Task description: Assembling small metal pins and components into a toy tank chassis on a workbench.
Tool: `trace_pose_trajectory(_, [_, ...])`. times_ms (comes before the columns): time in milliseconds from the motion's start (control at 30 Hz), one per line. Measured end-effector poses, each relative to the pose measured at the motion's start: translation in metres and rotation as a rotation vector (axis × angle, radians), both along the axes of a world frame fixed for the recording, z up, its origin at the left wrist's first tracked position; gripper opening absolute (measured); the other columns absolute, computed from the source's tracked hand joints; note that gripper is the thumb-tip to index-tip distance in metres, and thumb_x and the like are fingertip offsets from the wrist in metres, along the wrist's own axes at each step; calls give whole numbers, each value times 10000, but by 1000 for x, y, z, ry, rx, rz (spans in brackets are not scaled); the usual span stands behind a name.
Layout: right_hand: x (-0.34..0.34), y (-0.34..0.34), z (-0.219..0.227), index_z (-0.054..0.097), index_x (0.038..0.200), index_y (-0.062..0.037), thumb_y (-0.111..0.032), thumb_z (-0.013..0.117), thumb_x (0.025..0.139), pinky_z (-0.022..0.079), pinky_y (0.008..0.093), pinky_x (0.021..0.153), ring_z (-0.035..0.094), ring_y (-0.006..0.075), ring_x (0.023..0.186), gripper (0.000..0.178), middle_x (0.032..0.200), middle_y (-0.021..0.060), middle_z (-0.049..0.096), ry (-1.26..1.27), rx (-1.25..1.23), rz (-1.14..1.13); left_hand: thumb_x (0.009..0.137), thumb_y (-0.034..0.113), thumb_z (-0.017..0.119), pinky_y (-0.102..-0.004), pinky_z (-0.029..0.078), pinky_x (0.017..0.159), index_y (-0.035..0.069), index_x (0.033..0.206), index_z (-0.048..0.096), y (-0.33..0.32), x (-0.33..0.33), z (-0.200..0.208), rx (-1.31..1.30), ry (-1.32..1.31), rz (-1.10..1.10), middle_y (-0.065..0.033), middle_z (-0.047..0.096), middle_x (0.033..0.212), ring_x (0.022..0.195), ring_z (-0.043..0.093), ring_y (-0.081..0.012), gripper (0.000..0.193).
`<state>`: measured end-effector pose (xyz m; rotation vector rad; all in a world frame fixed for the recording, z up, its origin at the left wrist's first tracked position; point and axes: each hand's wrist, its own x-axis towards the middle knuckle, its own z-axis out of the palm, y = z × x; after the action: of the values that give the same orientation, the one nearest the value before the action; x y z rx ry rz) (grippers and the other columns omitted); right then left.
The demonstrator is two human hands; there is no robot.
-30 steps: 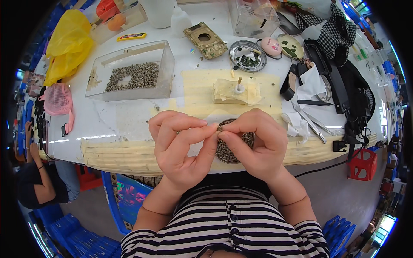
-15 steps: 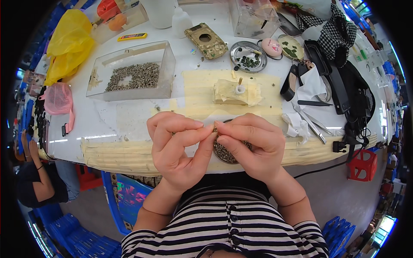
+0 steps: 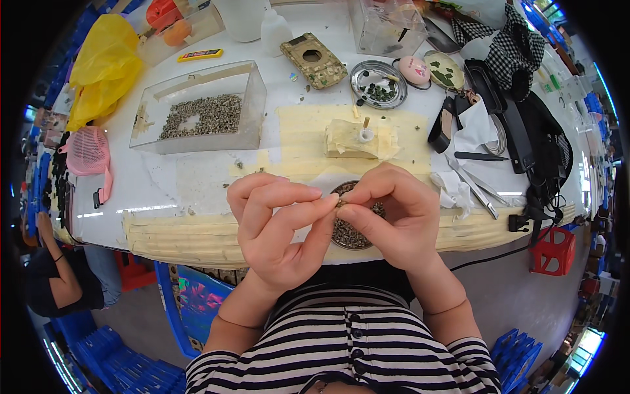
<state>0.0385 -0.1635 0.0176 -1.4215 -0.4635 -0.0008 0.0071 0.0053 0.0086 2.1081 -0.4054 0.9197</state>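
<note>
My left hand (image 3: 282, 230) and my right hand (image 3: 397, 213) meet fingertip to fingertip over the front of the table. Between their pinched thumbs and forefingers is a tiny brownish piece (image 3: 340, 203), mostly hidden and too small to name. Right beneath them stands a round dish (image 3: 354, 238) full of small grey-brown parts, partly covered by my right hand. Beyond the hands sits a block wrapped in cream tape (image 3: 344, 146), with a white ring and a short brown peg on top.
A clear box (image 3: 249, 125) of small metallic parts stands left. Farther back lie a camouflage-patterned model part (image 3: 321, 73) and a round metal tin (image 3: 357, 84) with dark green pieces. Tweezers (image 3: 474, 187) and crumpled white tissue (image 3: 451, 194) lie right. Another person (image 3: 69, 276) sits at far left.
Both hands have shifted slightly to the right, and the fingers of my right hand are bent more. More of the dish of parts shows now. The pinch continues.
</note>
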Motion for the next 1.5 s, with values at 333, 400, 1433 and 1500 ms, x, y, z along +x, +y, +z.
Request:
trace_pose_trajectory(333, [0, 10, -6, 773, 1016, -52, -8, 828, 667, 507, 281, 583, 641, 185, 688, 356, 829, 39, 670, -656, -369, -297, 683, -1, 789, -353, 417, 852, 84, 869, 728, 1, 3, -6, -112, 73, -4, -28, 649, 947, 950, 531, -255, 213])
trace_pose_trajectory(400, [0, 10, -7, 773, 1024, -56, -10, 828, 664, 510, 282, 587, 643, 186, 691, 367, 837, 41, 672, -620, -368, -299, 685, 4, 791, -355, 417, 853, 82, 865, 725, 1, 3, -6, -127, 68, -4, -28, 649, 944, 950, 531, -256, 207])
trace_pose_trajectory(1433, [-4, -5, 0, 737, 1014, 39, -34, 711, 921, 506, 199, 649, 642, 69, 750, 121, 889, 56, 720, 382, 189, 199, 661, 72, 838, -340, 425, 823, 192, 957, 800, 5, -2, -3, 4, -22, -2, 31, 652, 990, 965, 488, -240, 321])
trace_pose_trajectory(1500, [-3, -6, 0, 732, 973, 35, -36, 722, 913, 509, 202, 648, 640, 68, 742, 93, 880, 52, 716, 389, 187, 198, 660, 76, 841, -338, 424, 823, 194, 959, 799, 5, -2, -2, 12, -20, -5, 31, 651, 985, 964, 488, -242, 324])
